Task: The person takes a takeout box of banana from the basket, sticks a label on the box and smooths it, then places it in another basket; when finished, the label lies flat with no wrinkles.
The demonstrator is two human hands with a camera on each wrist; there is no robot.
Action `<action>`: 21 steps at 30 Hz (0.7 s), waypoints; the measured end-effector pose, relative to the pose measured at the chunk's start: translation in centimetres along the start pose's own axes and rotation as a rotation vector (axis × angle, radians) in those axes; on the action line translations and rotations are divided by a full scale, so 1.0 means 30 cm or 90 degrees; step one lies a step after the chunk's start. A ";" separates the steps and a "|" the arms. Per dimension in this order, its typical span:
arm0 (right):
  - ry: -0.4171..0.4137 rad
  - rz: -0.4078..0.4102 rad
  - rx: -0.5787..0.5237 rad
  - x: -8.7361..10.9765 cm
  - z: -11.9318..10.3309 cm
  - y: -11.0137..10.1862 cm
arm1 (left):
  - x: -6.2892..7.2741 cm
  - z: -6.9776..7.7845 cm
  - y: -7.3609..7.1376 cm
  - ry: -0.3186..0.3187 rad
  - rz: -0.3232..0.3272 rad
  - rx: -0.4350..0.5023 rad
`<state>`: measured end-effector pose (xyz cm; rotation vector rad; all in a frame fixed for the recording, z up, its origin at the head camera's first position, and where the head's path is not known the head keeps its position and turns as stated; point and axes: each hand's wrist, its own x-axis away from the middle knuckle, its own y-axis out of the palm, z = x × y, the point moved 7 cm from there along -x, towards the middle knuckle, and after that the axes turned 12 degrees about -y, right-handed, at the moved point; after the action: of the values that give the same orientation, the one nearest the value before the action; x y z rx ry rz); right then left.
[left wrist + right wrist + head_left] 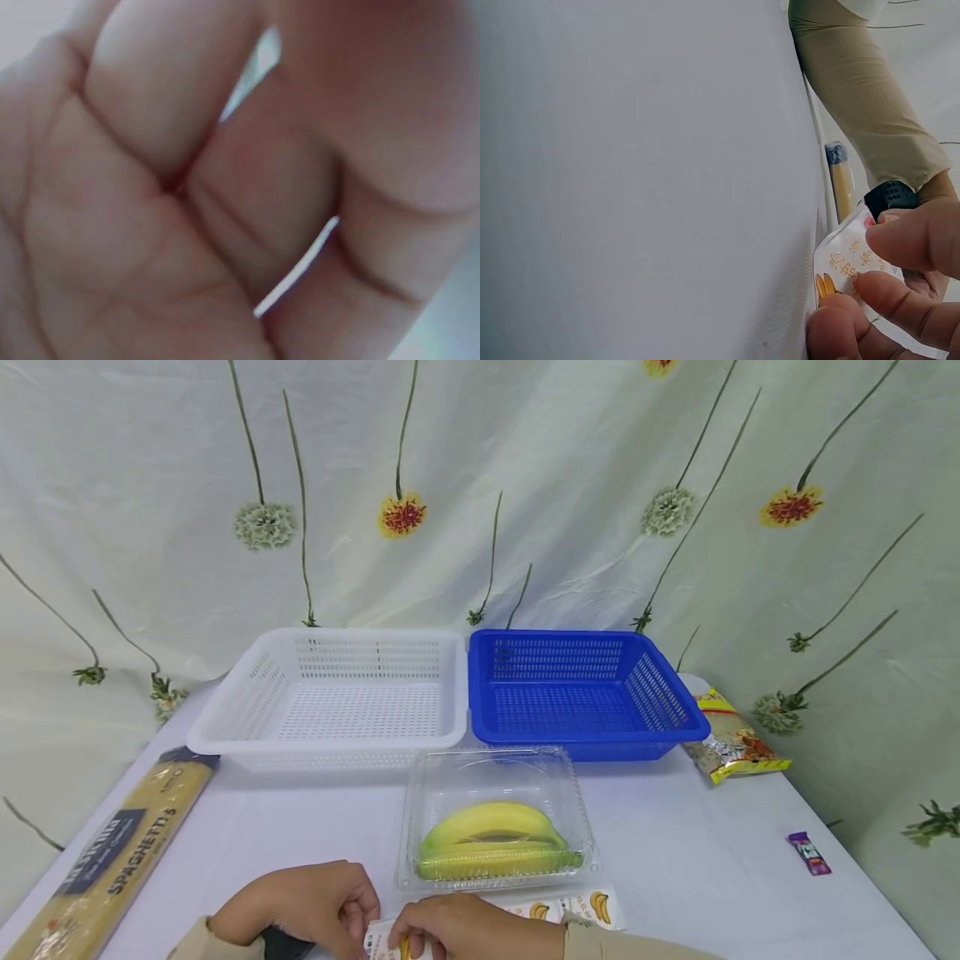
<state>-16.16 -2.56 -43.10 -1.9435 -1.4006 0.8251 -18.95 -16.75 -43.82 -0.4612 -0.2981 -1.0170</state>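
Observation:
A strip of white labels with banana pictures (pixel 600 907) lies along the front of the table. My right hand (pixel 480 928) pinches its left part; in the right wrist view the thumb and fingers (pixel 911 238) are close around the printed paper (pixel 847 259). At the strip's left end, my left hand (pixel 318 902) holds the edge with bent fingers. The left wrist view is filled by its palm and curled fingers (pixel 255 180). Just beyond the strip, a clear plastic clamshell box (pixel 487 768) contains yellow-green bananas (pixel 495 843).
A white basket (pixel 330 746) and a blue basket (pixel 585 737) stand side by side at the back. To the left lies a spaghetti pack (pixel 120 852). On the right are a yellow-edged food bag (pixel 731 735) and a small purple wrapped snack (pixel 809 853). A flowered cloth (pixel 562 485) hangs behind.

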 end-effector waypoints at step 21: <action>0.069 0.043 0.078 -0.027 0.014 0.021 | -0.007 0.045 0.036 0.084 -0.083 0.045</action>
<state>-16.32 -3.46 -43.73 -1.9199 -1.1999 0.8052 -18.17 -15.44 -42.99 -0.3116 -0.2468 -1.1542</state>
